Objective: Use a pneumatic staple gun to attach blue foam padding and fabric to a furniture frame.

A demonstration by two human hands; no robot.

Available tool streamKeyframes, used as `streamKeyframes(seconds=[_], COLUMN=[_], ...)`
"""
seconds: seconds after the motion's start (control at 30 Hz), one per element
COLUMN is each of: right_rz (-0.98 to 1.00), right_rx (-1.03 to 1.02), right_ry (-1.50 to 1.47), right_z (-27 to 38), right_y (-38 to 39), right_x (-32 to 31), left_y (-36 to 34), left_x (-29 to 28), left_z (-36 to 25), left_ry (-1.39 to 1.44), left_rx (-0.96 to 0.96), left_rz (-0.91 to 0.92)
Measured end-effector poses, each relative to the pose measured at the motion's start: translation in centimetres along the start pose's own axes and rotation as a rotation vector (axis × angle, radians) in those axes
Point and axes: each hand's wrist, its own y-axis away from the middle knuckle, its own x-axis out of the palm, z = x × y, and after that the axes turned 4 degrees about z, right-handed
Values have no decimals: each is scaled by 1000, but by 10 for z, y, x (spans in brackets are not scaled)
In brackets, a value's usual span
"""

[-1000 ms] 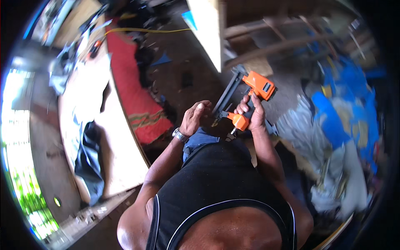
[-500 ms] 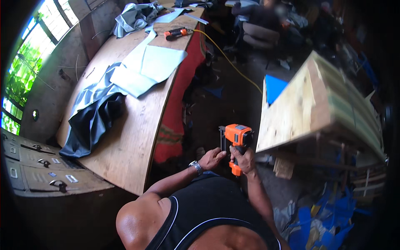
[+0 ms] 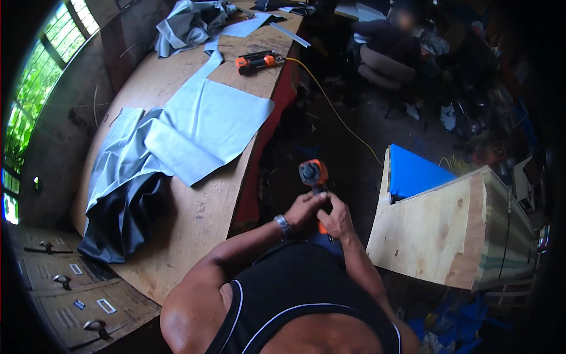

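Note:
In front of my body I hold an orange and black nail gun (image 3: 313,171), its head raised and its handle hanging down between my hands. My right hand (image 3: 337,220) is closed around the handle from the right. My left hand (image 3: 303,209), with a watch at its wrist, presses its fingers against the same handle from the left. The hands touch each other, and they hide most of the grip. An orange piece of the tool's lower end shows below my right hand's fingers.
Left stands a wooden table (image 3: 200,215) bearing grey-white and black sheet material (image 3: 218,118). A second orange and black air tool (image 3: 254,62) lies there, its yellow hose (image 3: 330,101) running rightward. A plywood frame (image 3: 424,236) with a blue panel (image 3: 415,171) stands right. Far back, a person (image 3: 389,47) sits.
The nail gun has turned, bringing its round end into view, and moved slightly left and up. My left hand has come onto its handle. My view has shifted, so the plywood frame appears lower.

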Motion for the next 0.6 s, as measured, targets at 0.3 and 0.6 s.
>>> streamKeyframes(seconds=[0.3,0.6], right_rz=[-115,172], right_rx=[-676,-923], right_ry=[378,79], right_z=[-19,-32], right_y=[-204,-367], right_x=[-33,-69], left_y=[-129,-202], left_x=[-52,-70], left_z=[-114,-172], left_ry=[162,-572], left_rx=[338,534], left_rz=[151,-359])
